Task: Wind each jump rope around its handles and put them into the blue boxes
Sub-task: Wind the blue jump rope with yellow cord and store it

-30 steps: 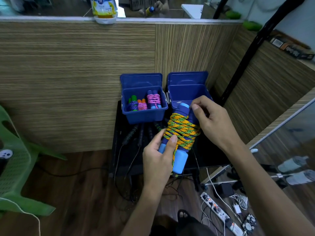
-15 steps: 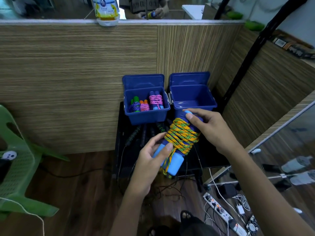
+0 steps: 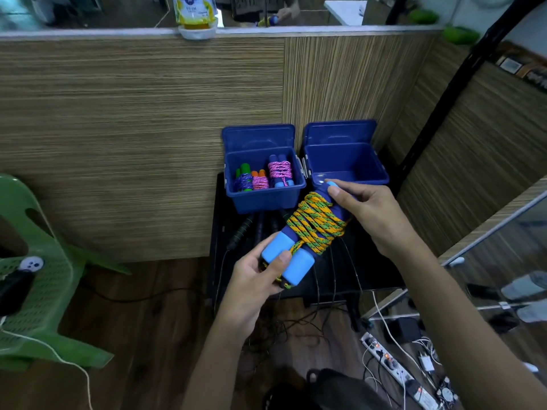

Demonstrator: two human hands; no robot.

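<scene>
Hands (image 3: pixel 257 276) (image 3: pixel 364 208) around wound jump rope (image 3: pixel 313 229).

My left hand (image 3: pixel 254 279) grips the lower end of the rope bundle (image 3: pixel 313 229); my right hand (image 3: pixel 367 208) pinches its upper end, both arms extended.

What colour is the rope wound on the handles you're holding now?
Orange-yellow with green flecks, braided; the wound jump rope shows best in the head view, on blue handles.
</scene>
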